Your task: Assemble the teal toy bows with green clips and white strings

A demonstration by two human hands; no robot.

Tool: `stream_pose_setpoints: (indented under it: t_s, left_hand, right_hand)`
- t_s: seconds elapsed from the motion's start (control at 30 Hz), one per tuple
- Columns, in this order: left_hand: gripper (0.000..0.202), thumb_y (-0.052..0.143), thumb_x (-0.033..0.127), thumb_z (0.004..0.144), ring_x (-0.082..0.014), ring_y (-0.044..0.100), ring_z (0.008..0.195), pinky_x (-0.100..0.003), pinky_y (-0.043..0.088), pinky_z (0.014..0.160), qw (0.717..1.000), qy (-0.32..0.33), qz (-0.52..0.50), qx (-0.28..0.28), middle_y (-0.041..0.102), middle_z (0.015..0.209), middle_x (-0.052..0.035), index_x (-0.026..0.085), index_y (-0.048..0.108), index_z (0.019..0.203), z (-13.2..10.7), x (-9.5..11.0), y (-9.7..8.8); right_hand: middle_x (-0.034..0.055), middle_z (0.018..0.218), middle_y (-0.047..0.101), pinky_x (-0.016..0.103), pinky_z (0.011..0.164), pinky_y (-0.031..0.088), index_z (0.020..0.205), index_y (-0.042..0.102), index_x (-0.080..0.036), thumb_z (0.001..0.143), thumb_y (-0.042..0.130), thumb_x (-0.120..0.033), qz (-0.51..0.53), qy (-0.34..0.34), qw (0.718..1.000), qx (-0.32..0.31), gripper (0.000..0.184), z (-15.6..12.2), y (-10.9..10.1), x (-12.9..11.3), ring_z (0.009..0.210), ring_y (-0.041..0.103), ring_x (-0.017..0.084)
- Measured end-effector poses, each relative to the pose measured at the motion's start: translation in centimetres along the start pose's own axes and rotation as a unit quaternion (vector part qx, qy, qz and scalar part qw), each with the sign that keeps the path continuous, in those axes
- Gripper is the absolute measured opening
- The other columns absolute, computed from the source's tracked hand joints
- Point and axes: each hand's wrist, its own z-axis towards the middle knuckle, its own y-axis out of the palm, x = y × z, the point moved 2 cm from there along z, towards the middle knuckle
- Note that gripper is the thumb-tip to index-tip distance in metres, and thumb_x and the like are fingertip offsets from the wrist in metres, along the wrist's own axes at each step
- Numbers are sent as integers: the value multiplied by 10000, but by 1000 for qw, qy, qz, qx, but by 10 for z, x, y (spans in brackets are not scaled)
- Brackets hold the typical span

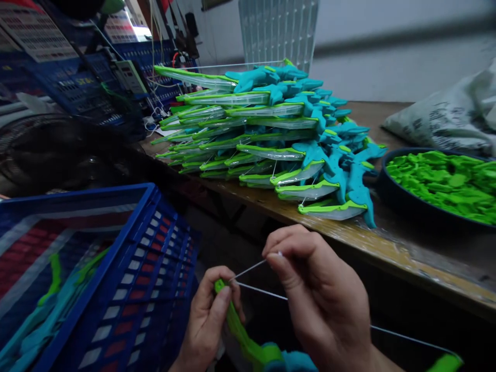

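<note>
My left hand [211, 315] is closed around the green limb tip of a toy bow [248, 341]. A turquoise part of this bow shows at the bottom edge, and its other green tip is at the lower right. My right hand [318, 289] pinches the end of a thin white string [253, 268] between thumb and forefinger. From the tip in my left hand, one strand runs up to that pinch. A second strand [263, 292] passes behind my right hand toward the far tip.
Stacked green and turquoise toy bows [267, 129] cover much of the wooden table [387, 248]. A dark basin [387, 191] of green plastic parts and a printed white sack [445, 113] stand at right. A blue crate [151, 279] at left holds turquoise and green pieces.
</note>
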Motion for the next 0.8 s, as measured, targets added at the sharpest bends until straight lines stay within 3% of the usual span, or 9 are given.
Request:
stream_pose_setpoints:
  t_s: [0.07, 0.3, 0.47, 0.53, 0.63, 0.7, 0.8]
  left_hand:
    - [234, 641, 464, 944, -120, 549, 481, -204, 453, 474, 1000, -4, -4, -11, 568, 631, 52, 232, 611, 932, 4, -3, -4]
    - [199, 672, 377, 942, -135, 573, 730, -206, 476, 678, 998, 48, 28, 0, 614, 827, -10, 183, 683, 896, 14, -13, -20]
    - [151, 674, 330, 937, -151, 577, 789, -205, 483, 711, 995, 93, 21, -24, 605, 852, -23, 189, 701, 887, 9, -10, -21]
    - [139, 653, 314, 949, -135, 584, 719, -203, 488, 645, 995, 80, -17, -52, 591, 840, -16, 193, 705, 906, 9, -8, -19]
    - [174, 600, 299, 982, -113, 587, 606, -209, 494, 558, 988, 39, -78, -131, 559, 797, -4, 187, 708, 905, 12, -5, -15]
    - [184, 606, 300, 983, -106, 601, 594, -207, 510, 553, 981, 22, -110, -160, 550, 789, 1, 183, 706, 883, 14, -3, -13]
    - [171, 637, 323, 969, -95, 613, 572, -204, 531, 536, 974, 14, -149, -171, 549, 798, 12, 191, 695, 877, 17, -3, -9]
  right_hand:
    - [11, 893, 613, 213, 700, 478, 934, 566, -193, 1006, 514, -100, 2, 21, 1000, -19, 128, -2, 0, 5, 794, 601, 105]
    - [90, 1056, 665, 252, 804, 519, 962, 579, -169, 990, 559, -102, 14, -26, 991, -131, 75, -36, 27, 27, 991, 634, 174]
    - [11, 829, 621, 221, 679, 476, 846, 634, -176, 929, 710, -178, 64, 114, 986, -105, 113, -39, 33, 37, 770, 609, 133]
    - [-15, 728, 610, 211, 583, 450, 788, 632, -180, 886, 778, -248, 121, 220, 963, -99, 188, -40, 36, 44, 645, 598, 121]
    - [-25, 592, 619, 209, 464, 425, 751, 570, -187, 857, 806, -384, 265, 364, 884, -123, 325, -44, 43, 53, 480, 586, 131]
    - [-16, 540, 628, 210, 448, 442, 735, 543, -189, 831, 824, -431, 323, 399, 847, -136, 383, -45, 45, 55, 450, 598, 147]
    - [1, 538, 652, 202, 453, 467, 707, 548, -177, 800, 854, -419, 342, 399, 837, -153, 401, -43, 44, 56, 445, 615, 146]
